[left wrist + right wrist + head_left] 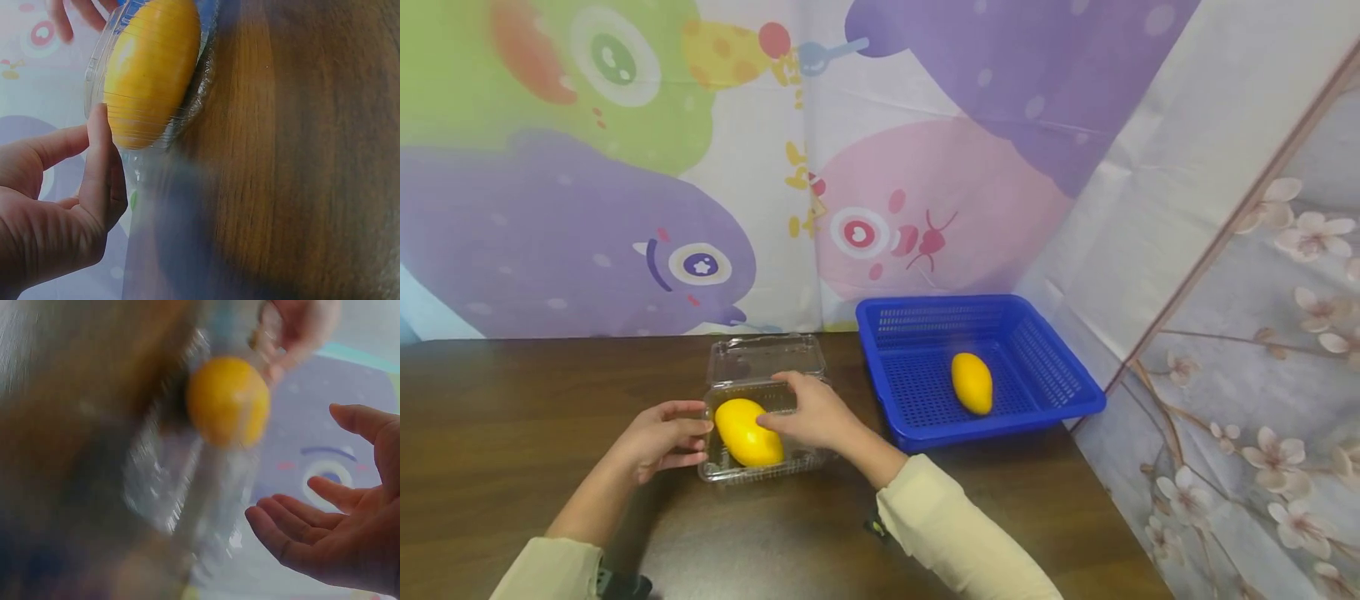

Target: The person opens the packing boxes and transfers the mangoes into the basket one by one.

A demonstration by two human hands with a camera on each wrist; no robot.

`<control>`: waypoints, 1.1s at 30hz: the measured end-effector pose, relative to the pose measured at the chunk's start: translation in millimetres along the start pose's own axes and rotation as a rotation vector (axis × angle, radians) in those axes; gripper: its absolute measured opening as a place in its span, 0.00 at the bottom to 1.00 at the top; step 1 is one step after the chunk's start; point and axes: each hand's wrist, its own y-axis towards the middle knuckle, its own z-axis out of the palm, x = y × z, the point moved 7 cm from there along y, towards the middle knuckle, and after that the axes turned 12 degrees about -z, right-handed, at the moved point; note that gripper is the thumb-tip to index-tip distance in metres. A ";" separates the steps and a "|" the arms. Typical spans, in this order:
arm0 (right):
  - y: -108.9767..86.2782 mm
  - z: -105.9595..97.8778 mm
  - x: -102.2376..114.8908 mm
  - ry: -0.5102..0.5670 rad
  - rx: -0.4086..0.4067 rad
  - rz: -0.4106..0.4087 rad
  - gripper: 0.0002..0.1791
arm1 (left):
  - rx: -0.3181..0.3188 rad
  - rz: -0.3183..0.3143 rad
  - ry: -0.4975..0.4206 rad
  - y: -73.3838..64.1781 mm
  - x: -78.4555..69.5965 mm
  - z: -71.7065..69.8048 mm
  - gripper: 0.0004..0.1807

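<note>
A yellow mango (748, 432) lies in the left part of a clear plastic clamshell box (766, 475), whose lid (767, 358) stands raised at the back. My left hand (662, 437) pinches the box's left rim between thumb and fingers; the left wrist view shows its fingertips (99, 115) against the plastic wall beside the mango (153, 72). Over the right side of the box hovers my right hand (815, 414), fingers spread and holding nothing. In the right wrist view those fingers (290, 528) are apart from the mango (228, 402), and the box there is blurred.
A blue plastic basket (887, 379) stands right of the box, with a second mango (972, 383) in it. Behind the brown wooden table (760, 542) hangs a cartoon-printed cloth (775, 208). A flower-patterned cloth (1247, 417) borders the right side.
</note>
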 end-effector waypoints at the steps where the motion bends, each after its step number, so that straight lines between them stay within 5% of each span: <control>1: 3.2 7.6 1.1 -0.012 0.008 0.006 0.36 | -0.001 0.000 0.000 -0.1 0.0 0.0 0.36; 7: 18.7 41.9 2.0 -0.116 0.038 0.062 0.41 | 0.004 -0.001 -0.010 0.4 -0.6 -0.3 0.36; 16: 23.4 67.7 2.0 -0.095 0.043 0.135 0.47 | 0.010 -0.004 -0.016 0.0 0.7 -1.6 0.36; 23: 18.5 59.1 6.1 -0.090 0.031 0.119 0.46 | 0.012 -0.006 -0.009 -1.0 0.0 -1.4 0.36; 33: 9.7 13.7 9.8 -0.065 -0.035 0.050 0.46 | 0.016 0.001 -0.013 -1.2 -0.4 -1.9 0.36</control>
